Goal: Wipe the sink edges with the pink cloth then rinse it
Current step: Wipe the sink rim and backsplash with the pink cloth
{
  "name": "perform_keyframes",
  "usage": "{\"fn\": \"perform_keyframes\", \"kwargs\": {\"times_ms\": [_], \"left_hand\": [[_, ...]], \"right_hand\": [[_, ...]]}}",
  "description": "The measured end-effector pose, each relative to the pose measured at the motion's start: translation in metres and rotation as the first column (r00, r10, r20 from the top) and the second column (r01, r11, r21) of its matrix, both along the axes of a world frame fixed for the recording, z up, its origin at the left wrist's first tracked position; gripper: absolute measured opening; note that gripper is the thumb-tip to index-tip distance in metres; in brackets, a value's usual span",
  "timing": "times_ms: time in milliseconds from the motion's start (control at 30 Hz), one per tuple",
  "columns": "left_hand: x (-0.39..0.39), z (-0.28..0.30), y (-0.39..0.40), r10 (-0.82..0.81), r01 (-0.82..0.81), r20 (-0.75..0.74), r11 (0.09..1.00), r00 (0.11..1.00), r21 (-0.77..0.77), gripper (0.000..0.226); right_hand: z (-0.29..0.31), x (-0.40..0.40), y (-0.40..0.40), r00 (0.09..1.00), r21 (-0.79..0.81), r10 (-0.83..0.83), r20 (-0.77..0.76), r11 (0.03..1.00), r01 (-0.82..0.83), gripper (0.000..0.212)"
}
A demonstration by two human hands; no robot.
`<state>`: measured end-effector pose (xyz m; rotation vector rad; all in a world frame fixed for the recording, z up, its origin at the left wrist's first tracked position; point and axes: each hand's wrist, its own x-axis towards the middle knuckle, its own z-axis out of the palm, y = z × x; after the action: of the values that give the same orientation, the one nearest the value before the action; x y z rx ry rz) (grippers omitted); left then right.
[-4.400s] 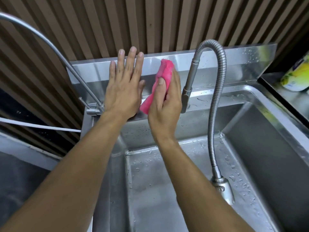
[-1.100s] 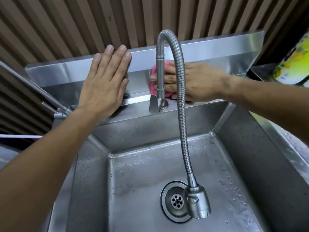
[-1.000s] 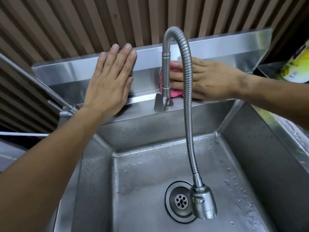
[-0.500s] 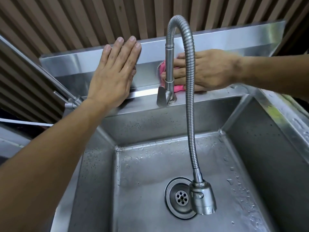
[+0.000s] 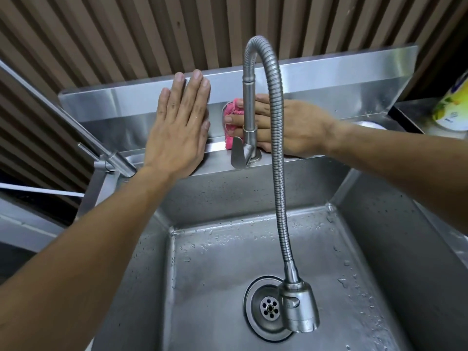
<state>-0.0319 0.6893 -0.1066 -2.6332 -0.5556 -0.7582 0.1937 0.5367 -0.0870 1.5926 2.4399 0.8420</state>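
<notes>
Bunched pink cloth point(image 5: 231, 124) (mostly hidden) pressed under the right hand point(image 5: 291, 130).

No legible text; print on yellow-white container point(image 5: 453, 105) too blurred.

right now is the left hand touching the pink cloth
Apart. The head view shows a strip of bare steel backsplash between the left hand, pressed flat on it, and the pink cloth under the right hand.
</notes>
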Motion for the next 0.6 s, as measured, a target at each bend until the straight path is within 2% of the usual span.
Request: {"fn": "perform_keyframes", "kwargs": {"times_ms": [100, 167, 300, 433, 533, 600], "left_hand": [[-0.004, -0.001, 0.007, -0.026, 0.027, -0.017, 1.000, 1.000, 0.016, 0.062], [-0.005, -0.003, 0.006, -0.012, 0.012, -0.019, 1.000, 1.000, 0.006, 0.062], [-0.007, -0.006, 0.007, -0.028, 0.029, -0.024, 1.000, 0.999, 0.013, 0.061], [-0.008, -0.009, 0.010, -0.036, 0.036, -0.010, 0.999, 0.999, 0.006, 0.061], [-0.005, -0.012, 0.008, -0.039, 0.039, 0.011, 0.999, 0.999, 0.027, 0.062], [-0.005, -0.010, 0.010, -0.048, 0.048, 0.023, 0.999, 0.999, 0.008, 0.062]], "right_hand": [[0.001, -0.007, -0.003, 1.000, -0.026, -0.006, 0.017, 1.000, 0.006, 0.059], [-0.003, -0.007, -0.003, 0.994, -0.015, -0.104, 0.012, 0.994, 0.105, 0.057], [-0.019, -0.006, -0.023, 0.938, 0.073, -0.311, -0.150, 0.943, 0.325, 0.058], [-0.033, -0.012, -0.035, 0.796, 0.078, -0.461, -0.392, 0.846, 0.528, 0.069], [-0.033, -0.030, -0.020, 0.739, 0.124, -0.405, -0.538, 0.829, 0.545, 0.064], [-0.022, -0.038, -0.002, 0.790, 0.240, -0.266, -0.552, 0.857, 0.456, 0.058]]}}
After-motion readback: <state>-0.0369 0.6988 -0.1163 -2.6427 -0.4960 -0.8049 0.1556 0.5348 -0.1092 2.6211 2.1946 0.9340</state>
